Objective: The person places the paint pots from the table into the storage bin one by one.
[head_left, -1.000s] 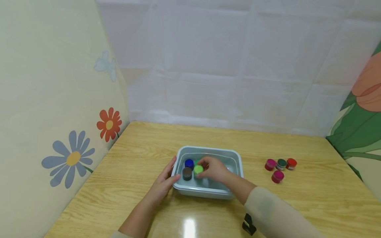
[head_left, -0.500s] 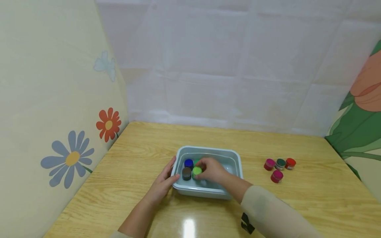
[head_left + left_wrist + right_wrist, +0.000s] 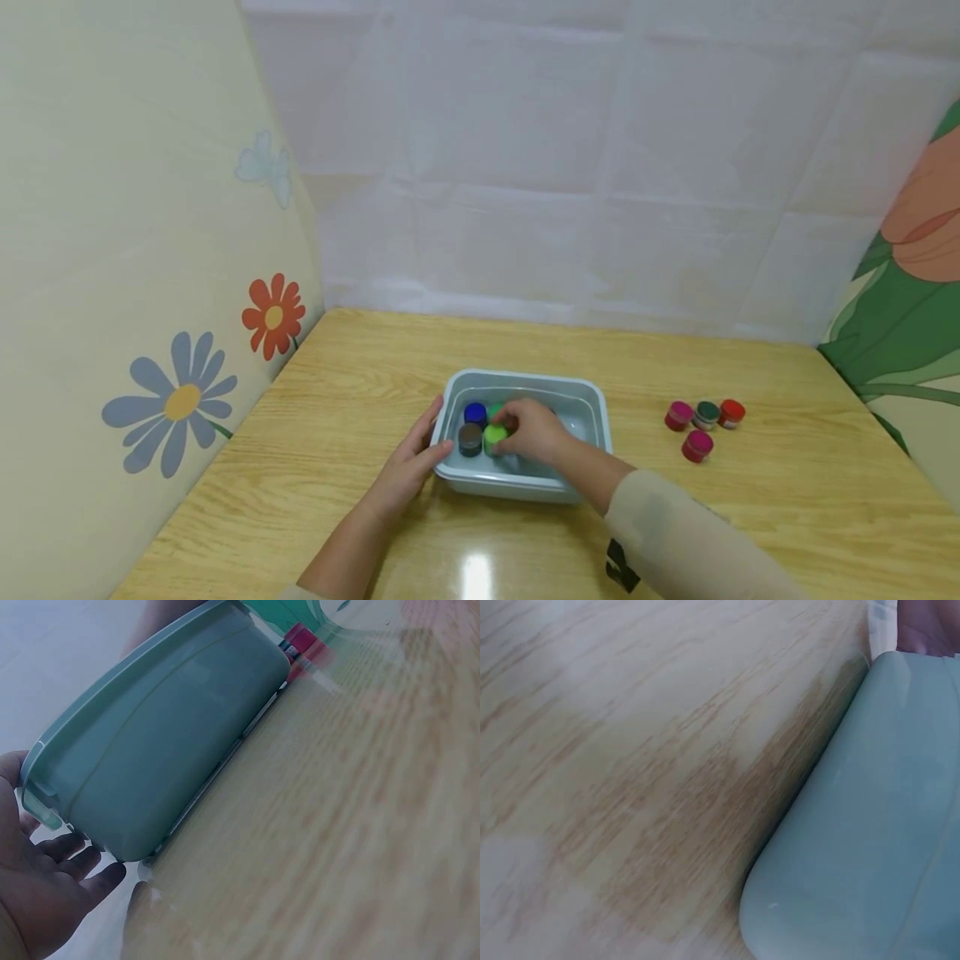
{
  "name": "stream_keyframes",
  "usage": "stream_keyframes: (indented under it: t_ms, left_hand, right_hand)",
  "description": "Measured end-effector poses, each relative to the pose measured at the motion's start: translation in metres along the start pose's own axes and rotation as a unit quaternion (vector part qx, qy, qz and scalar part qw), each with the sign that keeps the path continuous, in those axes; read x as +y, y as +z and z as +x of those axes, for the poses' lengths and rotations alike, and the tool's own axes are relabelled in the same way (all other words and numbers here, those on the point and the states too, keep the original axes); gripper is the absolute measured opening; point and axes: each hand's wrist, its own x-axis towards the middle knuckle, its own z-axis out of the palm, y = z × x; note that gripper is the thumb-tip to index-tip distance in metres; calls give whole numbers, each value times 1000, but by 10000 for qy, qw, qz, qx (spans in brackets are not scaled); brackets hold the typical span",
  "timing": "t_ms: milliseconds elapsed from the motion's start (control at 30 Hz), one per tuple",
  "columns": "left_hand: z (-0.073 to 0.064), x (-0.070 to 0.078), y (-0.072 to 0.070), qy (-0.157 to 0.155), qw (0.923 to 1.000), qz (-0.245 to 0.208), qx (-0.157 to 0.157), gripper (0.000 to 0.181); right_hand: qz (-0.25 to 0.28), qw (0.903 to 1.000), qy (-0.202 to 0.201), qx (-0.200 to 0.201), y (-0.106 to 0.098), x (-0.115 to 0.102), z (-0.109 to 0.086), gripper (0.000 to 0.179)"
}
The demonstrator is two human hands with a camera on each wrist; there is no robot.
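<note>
A light grey-blue plastic bin [image 3: 517, 492] stands on the wooden table. My left hand [image 3: 408, 467] holds its left end, thumb at the rim and fingers against the outside; the left wrist view shows this hand [image 3: 45, 877] too. Inside the bin, my right hand [image 3: 532, 429] pinches a small jar with a light green lid [image 3: 494, 436], probably paint. Beside that jar are a dark brown-lidded jar [image 3: 470, 439], a blue-lidded jar [image 3: 476, 415] and a green-lidded jar [image 3: 495, 411], partly hidden by my right fingers. The right wrist view shows mainly the bin's outer wall [image 3: 855, 825].
Right of the bin, on the table [image 3: 375, 358], stand two magenta jars, one behind [image 3: 679, 415] and one nearer [image 3: 698, 446], a dark green-lidded jar [image 3: 707, 414] and a red jar [image 3: 732, 413]. A black object [image 3: 621, 567] shows by my right sleeve. A white sheet [image 3: 480, 167] hangs behind.
My right hand has shifted slightly left and lowered the light green-lidded jar beside the dark brown-lidded one. My left hand keeps its place on the bin.
</note>
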Motion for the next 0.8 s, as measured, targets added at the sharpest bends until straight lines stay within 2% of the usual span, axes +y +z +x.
stream_keyframes:
  t_ms: [167,300,533,800]
  left_hand:
    - [0,-1,0,29,10000,10,18,69]
    - [0,-1,0,-6,10000,7,33,68]
    - [0,1,0,-109,9999,-11,65,67]
    - [0,1,-1,-140,9999,18,33,68]
  right_hand:
    - [424,9989,172,28,-3,2,-1,37]
    - [716,9971,156,200,-10,6,-3,35]
    - [1223,9900,630,299,-36,13,-13,37]
    - [1282,9877,645,622,-62,25,-29,37]
